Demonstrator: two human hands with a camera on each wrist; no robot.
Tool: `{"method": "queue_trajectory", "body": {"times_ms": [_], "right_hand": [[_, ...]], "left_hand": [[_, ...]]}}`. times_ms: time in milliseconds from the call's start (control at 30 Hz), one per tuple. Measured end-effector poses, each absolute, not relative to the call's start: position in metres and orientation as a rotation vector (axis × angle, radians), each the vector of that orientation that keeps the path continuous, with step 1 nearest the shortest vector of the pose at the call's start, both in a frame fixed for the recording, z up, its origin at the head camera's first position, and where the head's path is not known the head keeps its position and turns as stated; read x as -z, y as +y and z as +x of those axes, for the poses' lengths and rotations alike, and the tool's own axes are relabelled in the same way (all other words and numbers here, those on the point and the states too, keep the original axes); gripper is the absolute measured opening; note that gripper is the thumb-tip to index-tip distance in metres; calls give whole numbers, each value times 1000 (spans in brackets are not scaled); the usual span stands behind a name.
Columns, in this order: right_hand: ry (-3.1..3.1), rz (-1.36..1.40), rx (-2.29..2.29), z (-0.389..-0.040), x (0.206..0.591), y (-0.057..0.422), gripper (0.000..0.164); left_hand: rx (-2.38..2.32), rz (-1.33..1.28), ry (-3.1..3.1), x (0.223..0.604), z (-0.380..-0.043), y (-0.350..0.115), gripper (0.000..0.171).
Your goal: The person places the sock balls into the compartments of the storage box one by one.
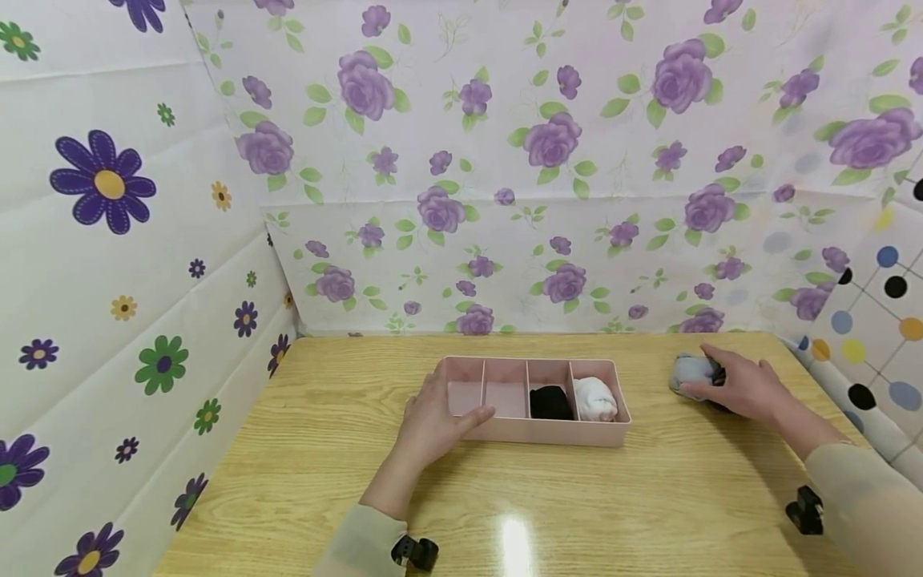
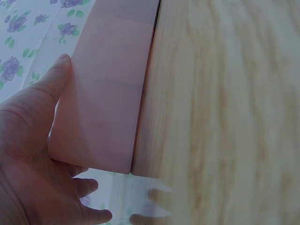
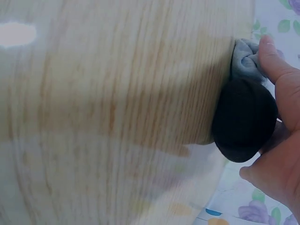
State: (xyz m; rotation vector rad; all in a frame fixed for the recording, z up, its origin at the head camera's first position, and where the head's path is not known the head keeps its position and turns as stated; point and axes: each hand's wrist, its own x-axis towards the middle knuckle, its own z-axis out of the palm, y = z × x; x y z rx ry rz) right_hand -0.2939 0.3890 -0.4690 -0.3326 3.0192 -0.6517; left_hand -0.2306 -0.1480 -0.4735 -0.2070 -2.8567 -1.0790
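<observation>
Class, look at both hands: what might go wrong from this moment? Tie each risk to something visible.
1. The right hand is at the grey bundle, with a black bundle close beside it, so it might knock that one aside or drag it along.
2. The left hand touches the left end of the pink box; a careless push could shift the box on the table, with the white bundle inside.
</observation>
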Motion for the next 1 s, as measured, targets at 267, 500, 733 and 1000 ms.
{"method": "queue_trajectory", "body": {"times_ms": [267,500,733,1000], "right_hand": [[3004,-329,641,-296,476,391,115],[3018,-329,628,-297,479,391,117],[3039,-326,600,-298,481,391,118],[3059,-327,610,-297,481,389,108]], "left_hand": [[1077,-210,-2856,474,-230,-148,125],[1079,-211,-2854,473,-230,-148,125],[1086,-211,-2847,472,-229,-148,125],[1090,-211,-2851,472,-229,-148,124]]}}
